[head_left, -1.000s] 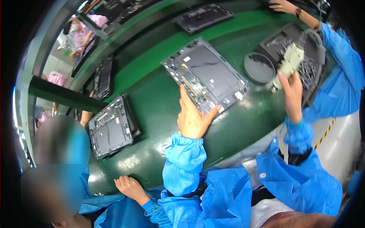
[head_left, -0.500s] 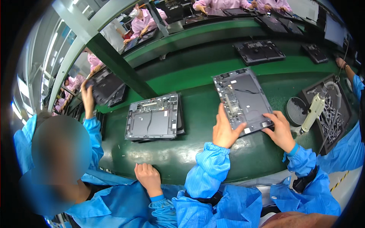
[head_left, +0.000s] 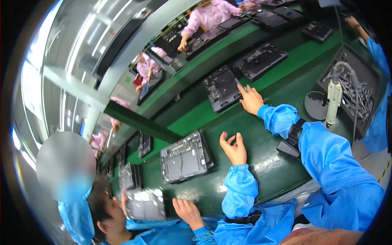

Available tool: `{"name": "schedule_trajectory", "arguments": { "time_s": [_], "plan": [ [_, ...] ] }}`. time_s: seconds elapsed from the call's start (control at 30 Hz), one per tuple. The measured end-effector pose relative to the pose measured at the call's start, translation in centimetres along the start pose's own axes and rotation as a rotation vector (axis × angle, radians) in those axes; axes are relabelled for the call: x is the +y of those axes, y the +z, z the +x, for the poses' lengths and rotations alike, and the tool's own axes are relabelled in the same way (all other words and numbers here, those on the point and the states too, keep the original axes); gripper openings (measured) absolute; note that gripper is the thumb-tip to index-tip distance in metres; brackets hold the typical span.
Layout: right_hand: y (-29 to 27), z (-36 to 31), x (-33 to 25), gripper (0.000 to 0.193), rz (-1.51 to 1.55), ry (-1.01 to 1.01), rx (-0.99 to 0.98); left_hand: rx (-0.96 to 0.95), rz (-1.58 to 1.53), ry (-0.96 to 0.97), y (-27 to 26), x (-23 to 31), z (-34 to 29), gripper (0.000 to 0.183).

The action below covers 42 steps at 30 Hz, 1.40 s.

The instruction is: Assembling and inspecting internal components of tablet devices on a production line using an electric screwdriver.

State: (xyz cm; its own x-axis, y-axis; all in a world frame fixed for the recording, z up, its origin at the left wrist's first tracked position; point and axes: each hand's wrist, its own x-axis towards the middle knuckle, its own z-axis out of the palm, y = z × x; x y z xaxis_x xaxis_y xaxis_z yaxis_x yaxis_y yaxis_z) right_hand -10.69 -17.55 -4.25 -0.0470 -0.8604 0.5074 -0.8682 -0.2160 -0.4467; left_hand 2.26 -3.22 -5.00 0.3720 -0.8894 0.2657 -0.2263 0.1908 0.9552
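Observation:
An opened laptop chassis (head_left: 222, 88) with a dark interior lies on the green belt beyond the bench. My right hand (head_left: 252, 100) reaches out to its right edge, fingers stretched and at or touching that edge, not wrapped round it. My left hand (head_left: 234, 149) hovers over the green bench (head_left: 269, 163), fingers loosely bent and apart, holding nothing. Left of it, a small stack of laptop chassis (head_left: 183, 157) sits on the bench, the top one showing its circuit board and battery.
More chassis (head_left: 261, 61) lie farther along the belt. At right are a tray of screws (head_left: 359, 94), a round mesh dish (head_left: 316, 105) and a pale electric screwdriver (head_left: 333, 102). A green post (head_left: 141, 122) stands at left. A co-worker (head_left: 102, 212) holds a wrapped panel.
The chassis held in both my hands is now on the belt. My right hand has moved forward with it; my left hand has let go. The view has turned left.

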Motion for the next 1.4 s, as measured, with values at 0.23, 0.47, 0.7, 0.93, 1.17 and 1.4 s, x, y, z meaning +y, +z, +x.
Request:
{"name": "schedule_trajectory", "arguments": {
  "time_s": [0.23, 0.47, 0.7, 0.93, 1.17, 1.4],
  "plan": [
    [-9.6, -9.8, 3.6, 0.057, 0.465, -0.193, -0.288, -0.122, 0.365, 0.225, 0.9, -1.8, 1.8, 0.016],
    [-14.4, -10.7, 5.8, 0.040, 0.589, -0.110, -0.175, -0.441, 0.785, 0.751, 10.5, 1.6, 9.5, 0.017],
    [-13.6, -11.0, 5.9, 0.033, 0.550, -0.237, -0.042, -0.549, 1.446, 0.931, 18.1, 0.8, 19.5, 0.030],
    [-12.8, -10.9, 6.4, 0.034, 0.602, -0.201, 0.008, -0.632, 1.456, 1.183, 18.5, 4.2, 18.3, 0.023],
    [-12.3, -10.0, 7.9, 0.073, 1.467, 0.706, -0.149, -0.348, 1.031, 1.231, 15.6, 9.7, 7.2, 0.032],
    [-14.0, -8.0, 7.3, 0.092, 1.525, 0.706, 0.054, -0.436, 0.961, 1.256, 9.0, 10.4, -2.8, 0.035]
  ]
}}
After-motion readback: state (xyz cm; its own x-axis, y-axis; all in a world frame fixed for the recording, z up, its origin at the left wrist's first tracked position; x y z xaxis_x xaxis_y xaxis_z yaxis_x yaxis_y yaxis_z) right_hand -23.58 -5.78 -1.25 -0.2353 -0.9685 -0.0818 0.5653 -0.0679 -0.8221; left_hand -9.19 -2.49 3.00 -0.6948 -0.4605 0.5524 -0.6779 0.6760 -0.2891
